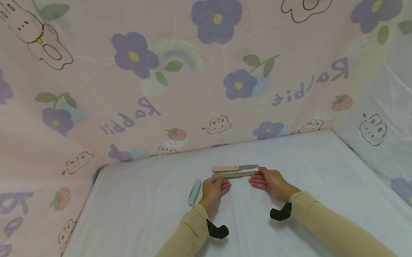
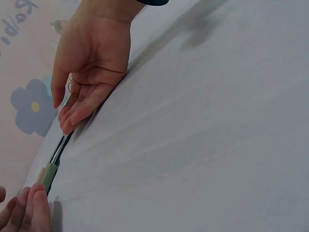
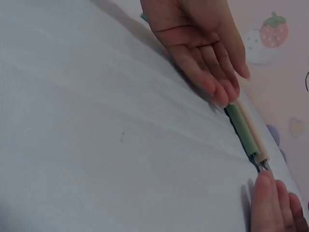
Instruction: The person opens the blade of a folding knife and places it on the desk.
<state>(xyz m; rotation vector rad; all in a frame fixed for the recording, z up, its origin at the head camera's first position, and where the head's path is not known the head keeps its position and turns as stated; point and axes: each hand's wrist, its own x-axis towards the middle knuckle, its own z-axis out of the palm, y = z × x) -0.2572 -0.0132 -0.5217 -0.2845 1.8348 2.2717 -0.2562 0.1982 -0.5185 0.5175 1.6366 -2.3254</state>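
Two small knives lie side by side at the middle of the white surface (image 1: 134, 235): one with a beige handle (image 1: 226, 168), and nearer me one with a green handle (image 1: 233, 174). My left hand (image 1: 216, 187) rests on the surface with straight fingers, fingertips (image 3: 219, 94) touching the end of the green handle (image 3: 244, 130). My right hand (image 1: 266, 180) lies opposite, palm facing inward, its fingertips (image 2: 67, 123) at the blade end (image 2: 59, 149). Neither hand holds anything. The beige handle (image 3: 252, 126) lies just behind the green one.
A pale green sheath (image 1: 194, 192) lies just left of my left hand. Pink cloth (image 1: 199, 81) printed with purple flowers and rabbits rises on the far, left and right sides of the white surface. Black wrist mounts (image 1: 217, 230) sit at both beige sleeves.
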